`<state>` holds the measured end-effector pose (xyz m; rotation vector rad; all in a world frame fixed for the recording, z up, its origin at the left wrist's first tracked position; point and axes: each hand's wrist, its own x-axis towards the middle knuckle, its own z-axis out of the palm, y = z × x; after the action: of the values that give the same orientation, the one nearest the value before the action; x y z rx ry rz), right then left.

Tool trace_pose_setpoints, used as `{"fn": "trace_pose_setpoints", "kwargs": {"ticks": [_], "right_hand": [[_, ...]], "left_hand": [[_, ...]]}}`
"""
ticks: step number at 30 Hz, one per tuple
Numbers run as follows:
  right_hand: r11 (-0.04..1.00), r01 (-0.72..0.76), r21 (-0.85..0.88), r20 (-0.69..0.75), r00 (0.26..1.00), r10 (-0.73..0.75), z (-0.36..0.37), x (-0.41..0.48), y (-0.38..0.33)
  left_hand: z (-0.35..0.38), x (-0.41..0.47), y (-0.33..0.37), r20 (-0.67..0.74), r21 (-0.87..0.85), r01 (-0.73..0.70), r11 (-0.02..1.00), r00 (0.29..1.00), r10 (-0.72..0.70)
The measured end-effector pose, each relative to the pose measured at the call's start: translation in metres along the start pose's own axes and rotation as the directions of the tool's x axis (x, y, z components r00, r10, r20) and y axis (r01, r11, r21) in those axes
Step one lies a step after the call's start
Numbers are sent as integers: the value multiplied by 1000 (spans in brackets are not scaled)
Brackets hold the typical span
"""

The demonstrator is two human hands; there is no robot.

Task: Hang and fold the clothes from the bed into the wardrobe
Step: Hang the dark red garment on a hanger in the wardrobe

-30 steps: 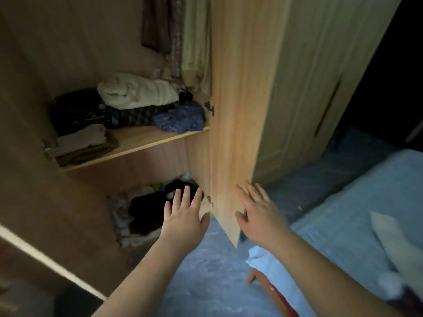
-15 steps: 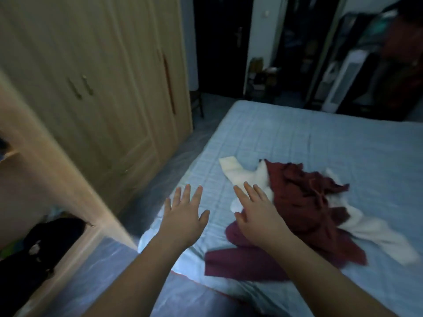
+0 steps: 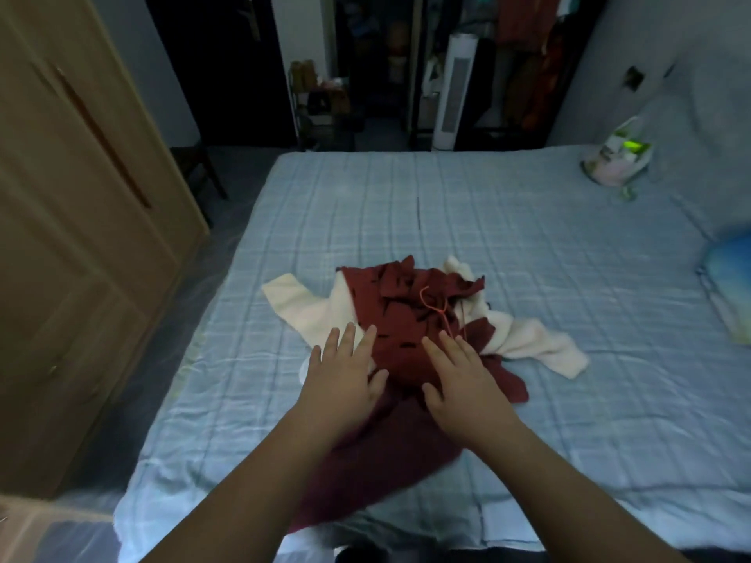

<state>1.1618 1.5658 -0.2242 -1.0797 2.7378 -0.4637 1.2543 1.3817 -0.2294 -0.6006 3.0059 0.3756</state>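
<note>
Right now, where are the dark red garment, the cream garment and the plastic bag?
dark red garment (image 3: 406,319): head view, its crumpled middle.
cream garment (image 3: 540,347): head view, its right-hand end.
plastic bag (image 3: 615,160): head view, its side.

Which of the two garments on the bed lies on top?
The dark red garment; it lies over the cream garment, whose ends stick out either side.

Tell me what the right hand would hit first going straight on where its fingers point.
Most likely the red garment, lying right under and ahead of the right hand on the bed. Its height above the cloth is unclear; it may already touch.
</note>
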Motion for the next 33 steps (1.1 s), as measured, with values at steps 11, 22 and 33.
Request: {"fn": "trace_pose_setpoints", "kwargs": {"ticks": [11, 22, 33], "right_hand": [[951, -304, 55, 28, 953, 303, 27, 78, 46], [844, -511, 165, 167, 857, 487, 63, 113, 122], [706, -641, 301, 365, 761, 536, 136, 154, 184]], "left_hand": [[38, 133, -29, 176, -55, -146, 988, 972, 153], [86, 203, -15, 366, -84, -179, 980, 910, 198], [152, 242, 27, 529, -39, -124, 992, 839, 126]]}}
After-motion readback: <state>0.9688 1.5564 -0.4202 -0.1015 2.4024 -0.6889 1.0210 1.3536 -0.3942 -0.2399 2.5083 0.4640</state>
